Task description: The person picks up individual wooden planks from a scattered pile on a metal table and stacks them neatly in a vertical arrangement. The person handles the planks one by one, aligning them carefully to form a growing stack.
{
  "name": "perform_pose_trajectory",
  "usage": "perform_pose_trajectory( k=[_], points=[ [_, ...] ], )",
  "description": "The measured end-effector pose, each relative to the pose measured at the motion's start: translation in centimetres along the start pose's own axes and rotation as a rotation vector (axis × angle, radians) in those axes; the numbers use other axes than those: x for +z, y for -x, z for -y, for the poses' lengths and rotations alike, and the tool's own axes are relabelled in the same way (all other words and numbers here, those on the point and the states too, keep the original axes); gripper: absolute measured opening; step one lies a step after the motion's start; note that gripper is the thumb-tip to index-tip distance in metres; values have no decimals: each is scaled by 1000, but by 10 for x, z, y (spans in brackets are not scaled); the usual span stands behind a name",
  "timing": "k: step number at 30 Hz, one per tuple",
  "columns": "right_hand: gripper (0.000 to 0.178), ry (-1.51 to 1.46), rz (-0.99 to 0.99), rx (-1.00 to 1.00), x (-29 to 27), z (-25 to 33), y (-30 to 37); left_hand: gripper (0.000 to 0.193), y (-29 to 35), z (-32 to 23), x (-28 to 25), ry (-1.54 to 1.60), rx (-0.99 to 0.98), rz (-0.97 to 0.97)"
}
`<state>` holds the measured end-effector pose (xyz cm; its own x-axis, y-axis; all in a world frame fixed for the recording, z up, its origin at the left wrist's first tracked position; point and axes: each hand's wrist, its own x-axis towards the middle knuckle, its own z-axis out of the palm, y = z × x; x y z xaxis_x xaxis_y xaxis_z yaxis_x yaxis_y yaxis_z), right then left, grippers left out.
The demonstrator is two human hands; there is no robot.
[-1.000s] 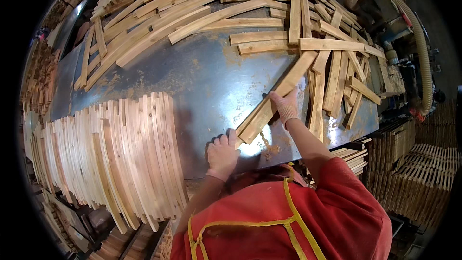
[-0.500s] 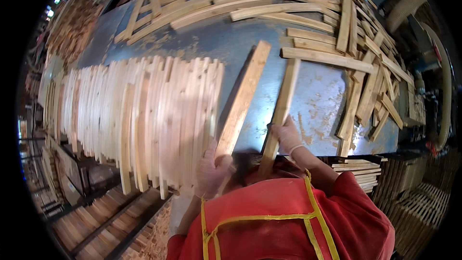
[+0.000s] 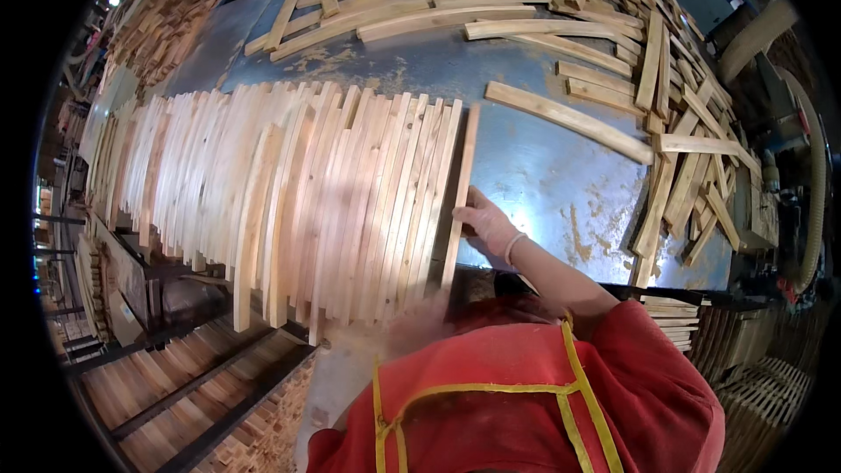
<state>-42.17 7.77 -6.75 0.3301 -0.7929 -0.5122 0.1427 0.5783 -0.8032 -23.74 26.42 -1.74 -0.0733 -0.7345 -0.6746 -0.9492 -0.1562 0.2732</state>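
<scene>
My right hand (image 3: 487, 222), in a pale glove, is closed around a narrow wooden strip (image 3: 464, 184). The strip stands on edge, a small dark gap away from the right end of a long row of wooden strips (image 3: 350, 201). Motion smears my left hand (image 3: 419, 322) at the near end of that row, low in the picture. Its fingers cannot be made out, nor whether it touches the held strip's near end.
The row lies on a blue-grey metal table (image 3: 561, 184) dusted with sawdust. One loose strip (image 3: 569, 121) slants right of my hand. Jumbled strips (image 3: 692, 149) pile up at the right, more (image 3: 447, 0) along the far side. A dark rack (image 3: 193, 412) stands lower left.
My right hand has brought its strip left, beside the row. The strip at my left hand now appears to stand against the row's right end. The scene has shifted slightly right in view.
</scene>
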Motion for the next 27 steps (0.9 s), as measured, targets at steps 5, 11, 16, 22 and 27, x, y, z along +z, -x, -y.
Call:
perform_pose_trajectory(
  k=[5, 11, 16, 22, 27],
  points=[
    [60, 845, 27, -27, -6, -6, -28, 80, -37, -29, 1, -110, 184, -571],
    [60, 1030, 40, -288, -116, 76, -40, 83, -100, -31, -13, -310, 161, -745],
    [42, 1647, -716, -408, -313, 133, -29, 93, -123, -84, -33, -332, 266, -673],
    [58, 1576, -314, -69, -332, 147, 24, 85, -151, -179, -25, -213, 454, -550],
    [69, 1116, -365, -65, -327, 148, 84, 81, -161, -215, -18, -183, 518, -448]
  ],
)
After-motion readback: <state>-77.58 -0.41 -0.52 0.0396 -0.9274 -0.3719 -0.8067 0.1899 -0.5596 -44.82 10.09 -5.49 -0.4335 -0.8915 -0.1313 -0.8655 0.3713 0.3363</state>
